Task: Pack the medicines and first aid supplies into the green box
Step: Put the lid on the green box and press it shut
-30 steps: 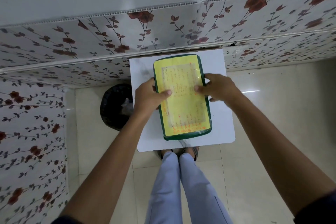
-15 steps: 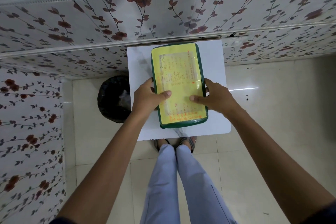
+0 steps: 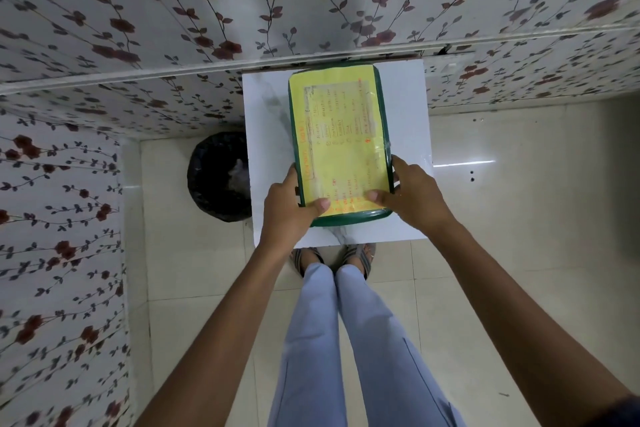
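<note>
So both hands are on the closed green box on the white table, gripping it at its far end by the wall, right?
Not quite. In the head view the left hand and right hand grip the green box at its near end, closest to the person; the rest holds, it sits closed on the white table.

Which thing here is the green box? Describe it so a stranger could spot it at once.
Find the small white table against the flowered wall. The green box lies on it, long and round-cornered, with the left hand and right hand holding its near end. Its dark green rim and yellow handwritten sheet on top set it apart from the black bin beside the table.
</note>
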`<state>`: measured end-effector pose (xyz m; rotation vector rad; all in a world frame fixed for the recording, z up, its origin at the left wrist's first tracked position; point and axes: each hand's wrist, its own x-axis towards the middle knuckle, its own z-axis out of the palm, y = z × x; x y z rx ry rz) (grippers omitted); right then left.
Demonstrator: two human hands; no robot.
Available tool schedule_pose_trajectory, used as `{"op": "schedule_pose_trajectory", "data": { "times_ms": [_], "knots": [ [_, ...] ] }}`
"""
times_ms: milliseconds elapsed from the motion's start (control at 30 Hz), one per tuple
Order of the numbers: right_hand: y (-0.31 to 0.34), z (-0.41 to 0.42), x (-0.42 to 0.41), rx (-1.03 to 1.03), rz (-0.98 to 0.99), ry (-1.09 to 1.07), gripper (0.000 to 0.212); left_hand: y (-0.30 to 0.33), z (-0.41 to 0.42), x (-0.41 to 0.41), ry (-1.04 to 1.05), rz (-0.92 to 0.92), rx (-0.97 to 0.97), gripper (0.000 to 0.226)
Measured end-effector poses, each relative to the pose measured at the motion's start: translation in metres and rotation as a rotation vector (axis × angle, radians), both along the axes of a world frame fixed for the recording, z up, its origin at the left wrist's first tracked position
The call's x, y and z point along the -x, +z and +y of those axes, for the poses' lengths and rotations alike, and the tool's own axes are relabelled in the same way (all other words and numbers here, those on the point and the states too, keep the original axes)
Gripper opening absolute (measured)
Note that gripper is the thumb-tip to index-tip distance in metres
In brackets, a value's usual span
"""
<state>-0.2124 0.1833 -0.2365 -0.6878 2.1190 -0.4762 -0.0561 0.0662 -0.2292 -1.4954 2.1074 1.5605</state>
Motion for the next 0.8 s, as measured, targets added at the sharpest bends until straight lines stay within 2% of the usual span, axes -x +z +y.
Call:
{"op": "schedule_pose_trajectory", "data": {
  "times_ms": [433, 800],
  "knots": [
    [0.001, 0.010, -0.006, 0.032, 0.012, 0.002, 0.057, 0.003, 0.004, 0.001, -0.015, -0.004, 0.009, 0.065],
    [0.000, 0.013, 0.001, 0.017, 0.021, 0.023, 0.060, 0.004, 0.012, 0.006, 0.049, -0.025, -0.026, 0.065]
  ]
}}
